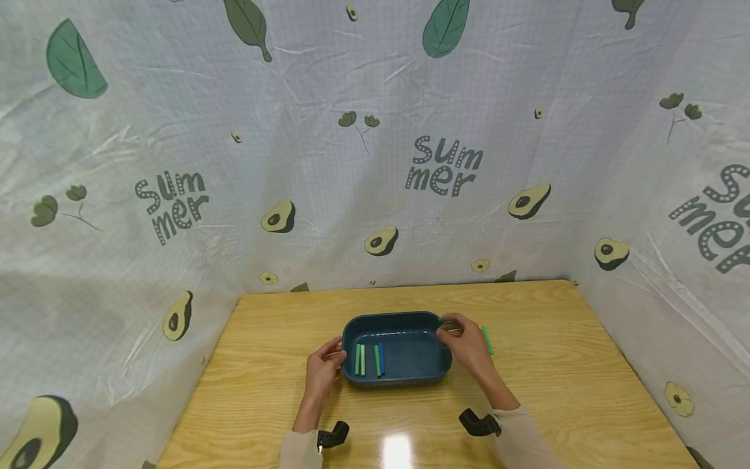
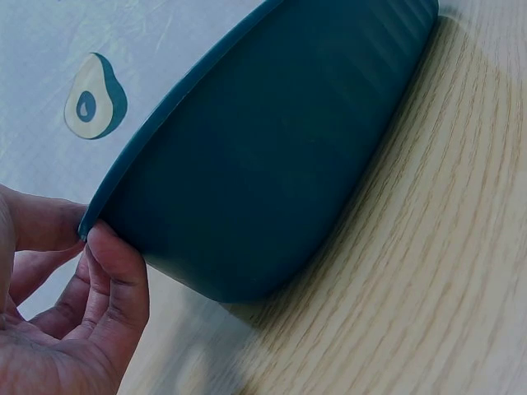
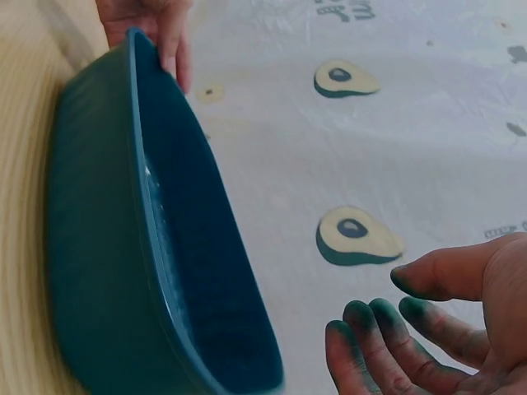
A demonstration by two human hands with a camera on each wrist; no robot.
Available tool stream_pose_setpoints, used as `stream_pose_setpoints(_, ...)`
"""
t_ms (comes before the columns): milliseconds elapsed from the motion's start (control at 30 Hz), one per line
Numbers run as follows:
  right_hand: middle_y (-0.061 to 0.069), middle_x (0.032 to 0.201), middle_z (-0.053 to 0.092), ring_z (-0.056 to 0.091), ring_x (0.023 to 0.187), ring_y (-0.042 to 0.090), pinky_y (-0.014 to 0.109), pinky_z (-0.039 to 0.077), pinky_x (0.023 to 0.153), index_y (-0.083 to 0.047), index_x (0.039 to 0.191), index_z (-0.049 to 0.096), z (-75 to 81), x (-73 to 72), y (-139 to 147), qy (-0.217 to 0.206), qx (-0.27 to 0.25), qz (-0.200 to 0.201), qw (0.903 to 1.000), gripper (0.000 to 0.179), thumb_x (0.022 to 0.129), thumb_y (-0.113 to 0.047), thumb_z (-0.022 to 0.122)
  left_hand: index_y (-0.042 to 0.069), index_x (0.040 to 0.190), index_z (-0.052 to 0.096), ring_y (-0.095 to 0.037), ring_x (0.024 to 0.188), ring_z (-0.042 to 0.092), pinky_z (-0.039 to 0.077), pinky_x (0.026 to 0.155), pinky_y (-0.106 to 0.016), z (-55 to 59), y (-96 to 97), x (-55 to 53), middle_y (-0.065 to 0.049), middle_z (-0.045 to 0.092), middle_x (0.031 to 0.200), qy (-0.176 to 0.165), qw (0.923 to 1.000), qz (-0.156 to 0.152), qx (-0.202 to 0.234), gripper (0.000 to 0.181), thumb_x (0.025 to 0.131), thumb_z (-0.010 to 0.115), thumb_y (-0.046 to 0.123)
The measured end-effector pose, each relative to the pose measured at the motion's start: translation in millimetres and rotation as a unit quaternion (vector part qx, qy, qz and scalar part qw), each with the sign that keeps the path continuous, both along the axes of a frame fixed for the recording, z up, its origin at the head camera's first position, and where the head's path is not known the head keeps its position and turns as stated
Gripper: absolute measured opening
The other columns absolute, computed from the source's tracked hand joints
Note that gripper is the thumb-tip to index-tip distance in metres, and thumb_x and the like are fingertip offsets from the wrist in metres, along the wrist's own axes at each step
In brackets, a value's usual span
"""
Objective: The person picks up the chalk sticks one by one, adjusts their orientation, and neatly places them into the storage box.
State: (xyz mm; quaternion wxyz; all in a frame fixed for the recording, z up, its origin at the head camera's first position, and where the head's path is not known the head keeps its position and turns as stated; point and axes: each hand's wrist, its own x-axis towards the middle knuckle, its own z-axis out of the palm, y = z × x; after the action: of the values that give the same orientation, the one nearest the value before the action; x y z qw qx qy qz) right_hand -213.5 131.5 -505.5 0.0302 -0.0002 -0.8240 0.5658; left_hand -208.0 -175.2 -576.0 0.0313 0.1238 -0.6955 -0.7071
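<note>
A dark blue rectangular basin (image 1: 398,381) stands on the table. My left hand (image 1: 323,372) pinches its left rim between thumb and fingers, as the left wrist view shows up close. By the basin's far right corner is my right hand (image 1: 465,344). In the right wrist view its fingers (image 3: 395,329) are bent loosely, hold nothing visible and have green-stained tips. Inside the basin lie several chalk-like sticks: a green stick (image 1: 357,359), a pale green stick (image 1: 362,360), another green stick (image 1: 377,361) and a blue stick (image 1: 382,359).
One more green stick (image 1: 487,340) lies on the wooden table (image 1: 551,365), just beyond the right hand. A white sheet (image 1: 328,176) printed with avocados and leaves hangs behind the table and along both sides.
</note>
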Motion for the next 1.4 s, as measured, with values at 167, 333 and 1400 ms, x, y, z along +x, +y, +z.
stream_pose_setpoints(167, 0.017, 0.111, 0.069, 0.071, 0.092, 0.022, 0.034, 0.058, 0.076, -0.006, 0.122, 0.063, 1.6, 6.3, 17, 0.010, 0.009, -0.025, 0.9996, 0.032, 0.092, -0.012, 0.068, 0.000, 0.130, 0.062, -0.007, 0.084, 0.059, 0.050, 0.061, -0.026, 0.9, 0.7, -0.7, -0.018, 0.058, 0.113, -0.003, 1.0000, 0.000, 0.004, 0.038, 0.091, 0.062, 0.000)
stream_pose_setpoints(333, 0.018, 0.110, 0.069, 0.070, 0.090, 0.022, 0.029, 0.056, 0.073, -0.006, 0.123, 0.063, -1.8, 9.8, 34, 0.015, 0.030, -0.048, 0.9983, 0.032, 0.092, -0.013, 0.067, 0.002, 0.130, 0.061, -0.007, 0.085, 0.058, 0.050, 0.061, -0.026, 1.6, -0.2, -0.7, -0.016, 0.058, 0.115, -0.009, 1.0000, 0.000, 0.004, 0.038, 0.092, 0.061, 0.000)
stream_pose_setpoints(1400, 0.021, 0.113, 0.069, 0.067, 0.101, 0.035, 0.017, 0.046, 0.066, -0.001, 0.123, 0.060, -53.3, 16.2, 66, 0.021, 0.057, -0.216, 0.9746, 0.033, 0.093, -0.016, 0.063, 0.002, 0.130, 0.062, -0.009, 0.086, 0.058, 0.050, 0.062, -0.026, 0.8, 0.0, -0.4, -0.015, 0.058, 0.114, -0.012, 0.9999, 0.003, -0.005, 0.038, 0.092, 0.061, 0.000)
